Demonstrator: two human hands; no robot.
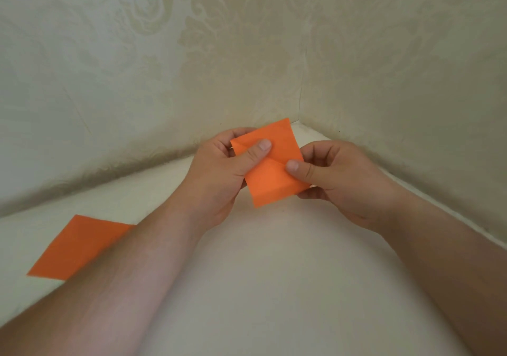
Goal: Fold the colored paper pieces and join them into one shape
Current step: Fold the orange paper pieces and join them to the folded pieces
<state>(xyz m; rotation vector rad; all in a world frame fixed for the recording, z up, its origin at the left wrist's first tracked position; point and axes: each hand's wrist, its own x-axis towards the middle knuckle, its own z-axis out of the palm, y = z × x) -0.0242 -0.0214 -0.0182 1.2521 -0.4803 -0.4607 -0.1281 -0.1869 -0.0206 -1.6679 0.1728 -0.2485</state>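
Both hands hold the creased orange paper (270,163) above the bench's far corner, left hand (219,171) and right hand (337,182) pinching opposite edges, probably steadying it for folding; spare orange sheet (76,247) waits by the left edge

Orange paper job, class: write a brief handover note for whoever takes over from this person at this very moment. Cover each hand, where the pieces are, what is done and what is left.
Left hand: pinches the creased orange paper square near its upper left, thumb on top.
Right hand: pinches the same square at its right edge, thumb on top.
The square is held in the air above the white table, near the wall corner.
A second flat orange paper sheet lies on the table at the left, partly hidden behind the left forearm.
Done: the held square shows creases.
Left: finish folding it, fold the second sheet, join them.
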